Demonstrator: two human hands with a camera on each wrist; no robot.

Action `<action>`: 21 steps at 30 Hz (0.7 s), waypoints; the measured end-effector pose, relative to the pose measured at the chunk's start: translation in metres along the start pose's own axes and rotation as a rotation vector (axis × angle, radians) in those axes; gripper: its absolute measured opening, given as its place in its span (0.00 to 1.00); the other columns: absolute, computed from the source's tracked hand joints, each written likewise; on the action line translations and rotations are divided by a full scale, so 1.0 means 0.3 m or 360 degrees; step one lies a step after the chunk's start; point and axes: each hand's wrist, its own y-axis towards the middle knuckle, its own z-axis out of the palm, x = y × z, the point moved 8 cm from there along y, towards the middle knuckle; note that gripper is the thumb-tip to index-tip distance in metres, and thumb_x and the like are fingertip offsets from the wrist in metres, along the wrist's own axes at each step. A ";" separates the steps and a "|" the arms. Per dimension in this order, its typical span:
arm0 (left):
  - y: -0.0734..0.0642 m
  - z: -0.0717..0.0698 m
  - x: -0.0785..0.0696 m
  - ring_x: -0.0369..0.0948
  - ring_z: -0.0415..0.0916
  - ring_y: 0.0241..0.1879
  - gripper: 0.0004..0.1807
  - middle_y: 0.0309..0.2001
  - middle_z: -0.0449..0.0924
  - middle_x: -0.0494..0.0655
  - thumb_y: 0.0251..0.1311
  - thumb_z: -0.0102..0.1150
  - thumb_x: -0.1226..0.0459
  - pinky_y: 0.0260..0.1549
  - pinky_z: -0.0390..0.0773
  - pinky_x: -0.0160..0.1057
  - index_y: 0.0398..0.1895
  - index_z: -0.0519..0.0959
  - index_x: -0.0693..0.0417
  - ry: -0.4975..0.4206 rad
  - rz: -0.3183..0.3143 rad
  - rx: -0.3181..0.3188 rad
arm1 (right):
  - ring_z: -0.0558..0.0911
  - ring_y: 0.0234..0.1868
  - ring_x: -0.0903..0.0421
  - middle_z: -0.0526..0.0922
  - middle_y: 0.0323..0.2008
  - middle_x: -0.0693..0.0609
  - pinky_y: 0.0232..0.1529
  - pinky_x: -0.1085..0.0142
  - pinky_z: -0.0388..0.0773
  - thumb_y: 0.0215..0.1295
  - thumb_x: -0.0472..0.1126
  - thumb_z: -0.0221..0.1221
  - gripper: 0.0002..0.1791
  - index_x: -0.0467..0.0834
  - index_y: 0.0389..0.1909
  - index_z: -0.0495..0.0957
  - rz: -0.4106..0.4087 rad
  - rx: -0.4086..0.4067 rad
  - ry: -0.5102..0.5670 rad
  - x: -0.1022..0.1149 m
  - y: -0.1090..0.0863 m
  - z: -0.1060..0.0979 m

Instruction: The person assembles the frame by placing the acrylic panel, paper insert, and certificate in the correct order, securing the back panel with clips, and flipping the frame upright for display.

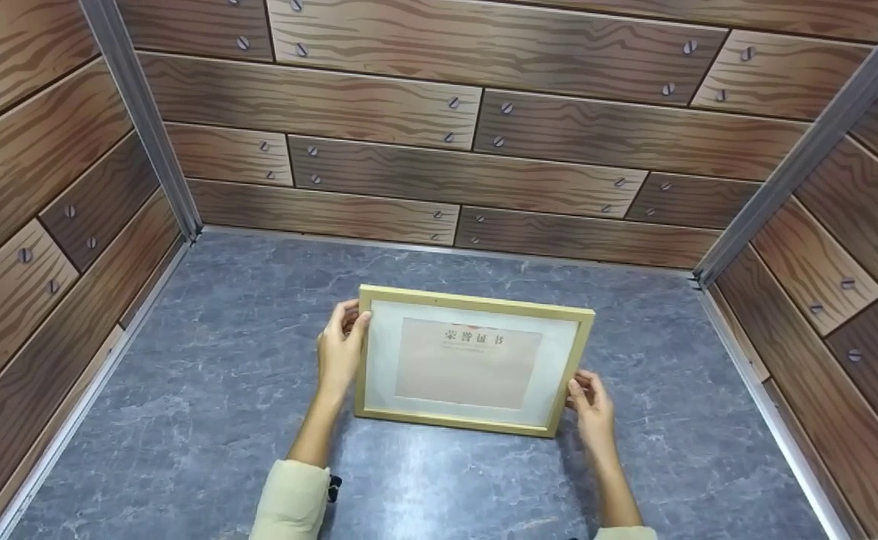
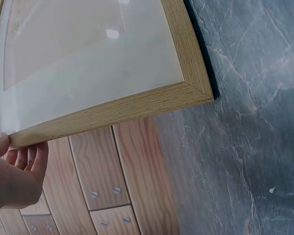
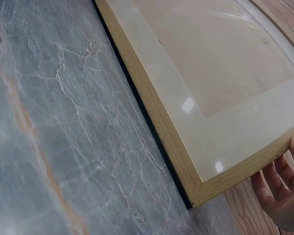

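A picture frame (image 1: 473,427) with a light wood border is held tilted up over the marbled surface, its front facing the head camera. Behind its glazing lies a pinkish certificate (image 1: 466,375) with Chinese lettering near the top, set in a pale mount. My left hand (image 1: 341,349) grips the left side near the upper corner, thumb on the front and fingers behind. On the opposite side, lower down, my right hand (image 1: 593,409) pinches the edge between thumb and fingers. Both wrist views show the frame's lower edge close to the surface.
The grey-blue marbled surface (image 1: 244,375) spreads around the frame. Wood-plank-patterned panels (image 1: 379,169) with printed screws wall it at the back, left and right. Metal posts (image 1: 146,127) stand at the two back corners, and pale strips (image 1: 777,420) run along the wall bases.
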 end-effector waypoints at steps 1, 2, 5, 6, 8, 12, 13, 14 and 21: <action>0.000 -0.001 -0.002 0.45 0.77 0.36 0.15 0.39 0.80 0.55 0.60 0.57 0.61 0.36 0.75 0.41 0.46 0.76 0.62 -0.0002 -0.0001 0.0000 | 0.75 0.34 0.63 0.73 0.38 0.47 0.33 0.71 0.76 0.67 0.30 0.48 0.14 0.24 0.50 0.65 -0.0009 -0.0004 -0.0001 0.002 -0.001 0.000; 0.001 -0.001 -0.003 0.45 0.77 0.37 0.15 0.39 0.80 0.55 0.60 0.57 0.61 0.36 0.75 0.41 0.46 0.76 0.62 -0.0006 -0.0005 -0.0001 | 0.75 0.35 0.63 0.73 0.38 0.47 0.33 0.71 0.76 0.68 0.30 0.48 0.14 0.24 0.50 0.65 -0.0016 -0.0007 -0.0004 0.003 -0.002 0.001; 0.002 -0.002 -0.002 0.45 0.77 0.38 0.15 0.41 0.80 0.55 0.60 0.57 0.61 0.38 0.75 0.41 0.46 0.76 0.62 -0.0030 -0.0023 0.0012 | 0.75 0.35 0.63 0.74 0.38 0.47 0.34 0.70 0.76 0.67 0.30 0.48 0.14 0.24 0.49 0.65 -0.0032 -0.0014 -0.0003 0.004 -0.005 0.002; 0.001 -0.002 -0.001 0.45 0.77 0.38 0.16 0.41 0.80 0.55 0.60 0.57 0.61 0.38 0.75 0.41 0.46 0.76 0.63 -0.0034 -0.0028 0.0018 | 0.76 0.35 0.63 0.74 0.38 0.46 0.34 0.70 0.76 0.67 0.30 0.49 0.14 0.24 0.49 0.66 -0.0036 -0.0018 0.0000 0.003 -0.005 0.001; 0.000 -0.003 0.000 0.46 0.77 0.39 0.16 0.41 0.80 0.56 0.60 0.58 0.62 0.39 0.75 0.41 0.47 0.76 0.63 -0.0046 -0.0030 0.0033 | 0.76 0.35 0.63 0.74 0.38 0.45 0.34 0.69 0.77 0.67 0.30 0.49 0.15 0.23 0.49 0.66 -0.0052 -0.0008 -0.0014 0.004 -0.007 0.000; -0.002 -0.003 0.002 0.47 0.77 0.39 0.16 0.41 0.79 0.57 0.59 0.58 0.63 0.40 0.75 0.42 0.47 0.75 0.65 -0.0045 -0.0011 0.0080 | 0.76 0.34 0.63 0.74 0.37 0.41 0.35 0.68 0.77 0.66 0.29 0.49 0.14 0.22 0.48 0.67 -0.0113 0.0034 -0.0060 0.018 -0.005 -0.008; -0.002 -0.003 0.000 0.47 0.77 0.39 0.16 0.41 0.79 0.58 0.59 0.58 0.64 0.39 0.75 0.42 0.47 0.75 0.66 -0.0043 0.0005 0.0096 | 0.76 0.33 0.62 0.74 0.37 0.40 0.34 0.68 0.77 0.66 0.29 0.49 0.14 0.22 0.48 0.67 -0.0125 0.0045 -0.0069 0.022 -0.004 -0.010; -0.002 -0.003 -0.001 0.47 0.77 0.38 0.16 0.40 0.79 0.58 0.59 0.58 0.64 0.39 0.76 0.42 0.47 0.75 0.66 -0.0039 0.0016 0.0107 | 0.77 0.33 0.62 0.74 0.38 0.39 0.35 0.68 0.77 0.66 0.28 0.49 0.14 0.21 0.48 0.67 -0.0134 0.0053 -0.0078 0.024 -0.002 -0.013; -0.004 -0.006 -0.008 0.47 0.77 0.37 0.15 0.39 0.80 0.57 0.58 0.58 0.65 0.38 0.76 0.43 0.46 0.76 0.66 0.0015 0.0058 0.0133 | 0.77 0.32 0.61 0.75 0.38 0.38 0.34 0.69 0.77 0.66 0.27 0.49 0.15 0.19 0.48 0.66 -0.0140 0.0121 -0.0060 0.025 0.020 -0.012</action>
